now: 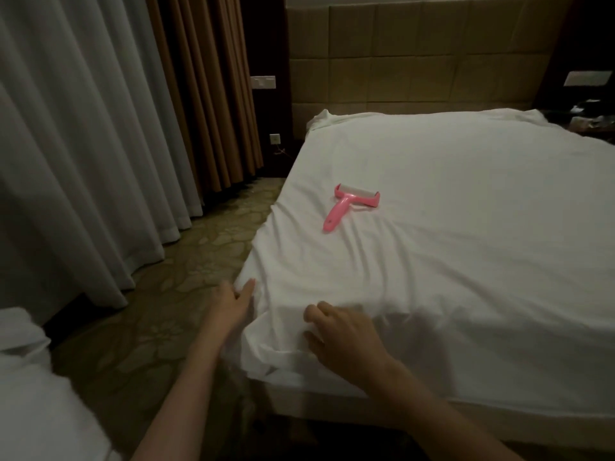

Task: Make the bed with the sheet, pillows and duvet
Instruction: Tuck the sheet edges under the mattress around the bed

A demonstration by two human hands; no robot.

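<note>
1. Head view: a bed (499,417) is seen from its near left corner, covered by a white sheet (449,254) that is spread across the mattress and wrinkled toward the near corner.
2. The left hand (233,304) is held at the side edge of the bed, at about 7 o'clock in the frame; its fingers are stretched out fairly straight and are laid against the hanging sheet, with nothing gripped as far as can be seen.
3. The right hand (339,334) is laid on top of the sheet at the corner, at about 6 o'clock, just beside the left hand; its fingers are bent and pressed into the cloth, and whether a fold is pinched cannot be told.
4. A pink lint roller (352,204) is left lying on the sheet, toward 12 o'clock from the hands and well apart from them, its handle pointed back toward the near corner.
5. A padded tan headboard (416,54) is seen at the far end of the bed, at 1 o'clock.
6. White curtains (76,144) and brown curtains (206,94) are hung at 10 to 11 o'clock, above a patterned floor (206,254).
7. More white bedding (40,394) is seen at 8 o'clock, blurred.
</note>
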